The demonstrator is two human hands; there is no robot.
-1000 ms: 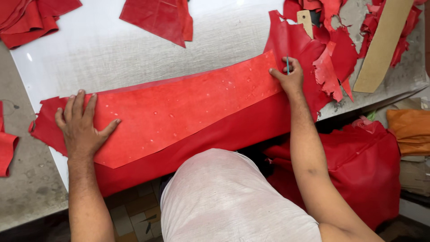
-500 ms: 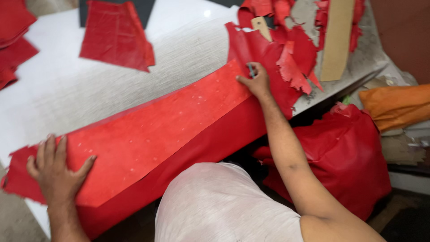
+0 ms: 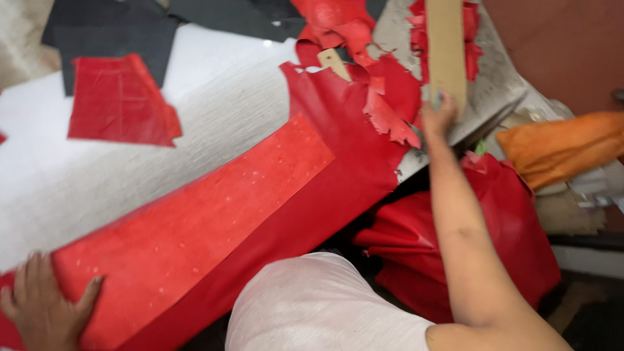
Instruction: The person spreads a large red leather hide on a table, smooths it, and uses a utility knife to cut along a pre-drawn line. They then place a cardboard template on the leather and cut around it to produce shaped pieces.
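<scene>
Head view: the left hand (image 3: 42, 305) lies flat, fingers spread, on the near left end of a long red sheet (image 3: 214, 221) draped over the tabletop (image 3: 214, 117) edge. The right hand (image 3: 441, 117) reaches far right and touches the lower end of a tan strip (image 3: 446, 45); its grip cannot be told through the blur. Red scraps (image 3: 390, 110) lie just left of it, a red piece (image 3: 117, 101) far left.

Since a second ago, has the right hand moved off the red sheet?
Yes. The right hand has left the red sheet's torn end and gone right, past the red scraps, to the tan strip.
</scene>
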